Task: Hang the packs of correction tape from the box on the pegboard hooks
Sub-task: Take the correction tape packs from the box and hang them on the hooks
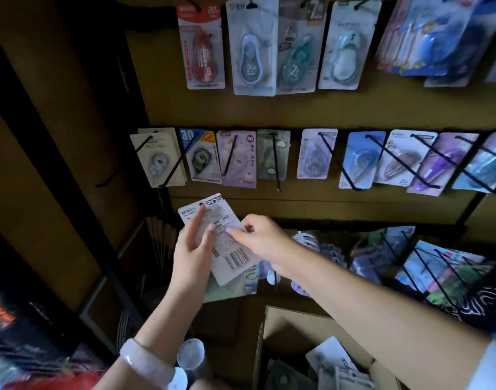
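Observation:
Both hands hold one white pack of correction tape (227, 249) in front of the pegboard (297, 111), its printed back with a barcode turned toward me. My left hand (192, 249) grips its left edge, fingers spread over the card. My right hand (259, 239) pinches its right edge. The pack is tilted and sits below the middle row of hooks, at the lower left of the board. The open cardboard box (294, 322) with more packs stands at the bottom, under my right forearm.
Three rows of black hooks carry hanging correction tape packs: a top row (252, 46), a middle row (235, 159), and a lower row (438, 266) at the right. A dark shelf frame (72, 170) runs down the left. Dark items lie at the bottom left.

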Tool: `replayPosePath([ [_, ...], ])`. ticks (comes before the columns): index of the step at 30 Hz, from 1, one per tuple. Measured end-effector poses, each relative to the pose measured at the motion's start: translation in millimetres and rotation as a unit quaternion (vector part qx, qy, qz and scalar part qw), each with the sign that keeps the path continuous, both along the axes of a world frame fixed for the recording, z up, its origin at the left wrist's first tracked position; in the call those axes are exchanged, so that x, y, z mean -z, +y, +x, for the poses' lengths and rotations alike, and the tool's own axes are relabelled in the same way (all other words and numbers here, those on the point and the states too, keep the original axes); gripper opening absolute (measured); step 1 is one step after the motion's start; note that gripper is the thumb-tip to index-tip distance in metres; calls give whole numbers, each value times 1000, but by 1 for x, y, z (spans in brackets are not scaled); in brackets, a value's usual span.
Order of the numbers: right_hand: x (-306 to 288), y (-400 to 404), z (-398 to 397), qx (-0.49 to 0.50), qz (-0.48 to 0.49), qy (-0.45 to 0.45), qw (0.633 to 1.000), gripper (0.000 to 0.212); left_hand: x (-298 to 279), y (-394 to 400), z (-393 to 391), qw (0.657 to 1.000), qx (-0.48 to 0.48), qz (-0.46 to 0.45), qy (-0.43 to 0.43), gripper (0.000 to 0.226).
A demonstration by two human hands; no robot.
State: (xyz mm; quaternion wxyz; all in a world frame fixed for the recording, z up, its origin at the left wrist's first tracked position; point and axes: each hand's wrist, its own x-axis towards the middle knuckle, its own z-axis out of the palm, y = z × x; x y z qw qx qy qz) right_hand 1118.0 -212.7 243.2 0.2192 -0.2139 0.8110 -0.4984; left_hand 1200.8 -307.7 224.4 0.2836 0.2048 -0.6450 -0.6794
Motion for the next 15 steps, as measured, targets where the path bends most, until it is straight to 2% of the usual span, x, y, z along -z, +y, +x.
replayPosePath([
  [4,6,23,9,73,-53,-41,995,23,3,21,14,994,44,99,22,42],
  [6,6,37,13,92,-92,-49,990,20,3,28,22,987,54,151,-9,40],
  [8,1,51,23,89,-93,2,992,20,4,34,27,988,30,134,-67,45],
  [10,-4,63,32,79,-56,116,989,22,7,40,30,987,-17,115,-109,44],
  [12,-8,71,44,70,-8,274,959,17,6,48,32,986,-43,100,-126,36],
  [13,-6,74,48,74,23,386,919,12,5,51,33,986,-51,95,-128,32],
  [14,-3,76,51,84,67,507,855,9,2,54,35,986,-58,91,-125,27],
  [15,0,78,55,85,100,583,802,10,-2,58,37,988,-58,86,-116,23],
])
